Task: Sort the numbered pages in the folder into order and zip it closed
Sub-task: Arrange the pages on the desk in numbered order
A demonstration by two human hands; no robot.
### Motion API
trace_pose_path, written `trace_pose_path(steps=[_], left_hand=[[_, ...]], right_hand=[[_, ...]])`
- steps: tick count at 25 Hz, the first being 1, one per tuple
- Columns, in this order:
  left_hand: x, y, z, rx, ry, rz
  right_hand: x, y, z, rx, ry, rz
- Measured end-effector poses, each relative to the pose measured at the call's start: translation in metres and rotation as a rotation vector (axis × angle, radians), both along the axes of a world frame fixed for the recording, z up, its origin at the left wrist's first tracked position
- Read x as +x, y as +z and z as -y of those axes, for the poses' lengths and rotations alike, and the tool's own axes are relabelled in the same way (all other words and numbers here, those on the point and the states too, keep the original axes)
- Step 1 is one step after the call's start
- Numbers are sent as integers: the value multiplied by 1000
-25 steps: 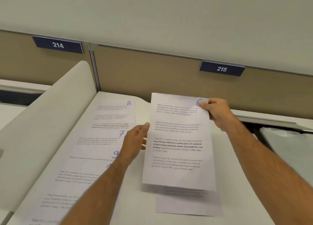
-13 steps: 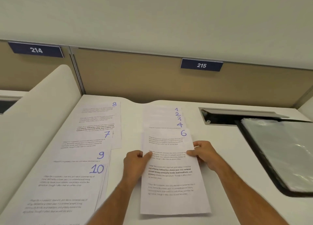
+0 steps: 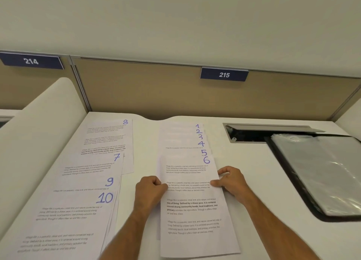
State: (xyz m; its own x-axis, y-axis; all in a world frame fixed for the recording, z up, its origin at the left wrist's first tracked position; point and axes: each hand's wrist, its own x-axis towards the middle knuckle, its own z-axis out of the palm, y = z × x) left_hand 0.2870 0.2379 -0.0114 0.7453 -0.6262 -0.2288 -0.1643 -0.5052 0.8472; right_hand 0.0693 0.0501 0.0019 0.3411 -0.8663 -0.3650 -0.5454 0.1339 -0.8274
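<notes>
Page 6 (image 3: 193,216) lies on top of a staggered stack in the middle of the desk, with the numbers 1 to 5 (image 3: 200,138) showing above it. My left hand (image 3: 149,190) pinches its left edge, and my right hand (image 3: 231,180) pinches its right edge. To the left lie loose pages: 8 (image 3: 109,134) farthest, then 7 (image 3: 91,167), 9 (image 3: 86,185) and 10 (image 3: 68,220) nearest, overlapping. The black folder (image 3: 320,173) with a clear plastic sleeve lies open at the right.
A white curved divider (image 3: 33,134) borders the desk on the left. A tan back panel (image 3: 156,89) carries plates 214 and 215. An open cable slot (image 3: 254,134) sits in the desk beside the folder's top corner.
Page 6 came down from mid-air onto the stack and slid toward me, uncovering the number 5. Both hands now grip its side edges lower down.
</notes>
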Motion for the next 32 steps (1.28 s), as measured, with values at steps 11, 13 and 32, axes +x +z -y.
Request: trace_pose_path(steps=[11,13,32], left_hand=[[0,-1,-2,0,2,-7],[6,5,-4,-17,-37,28],[161,-40,-93,93,-118,1008]], right_hand=[[12,10,-4,-215,52,-211],[26,19,-5,-308,43,-206],[311,14,-94,-473,755,-301]])
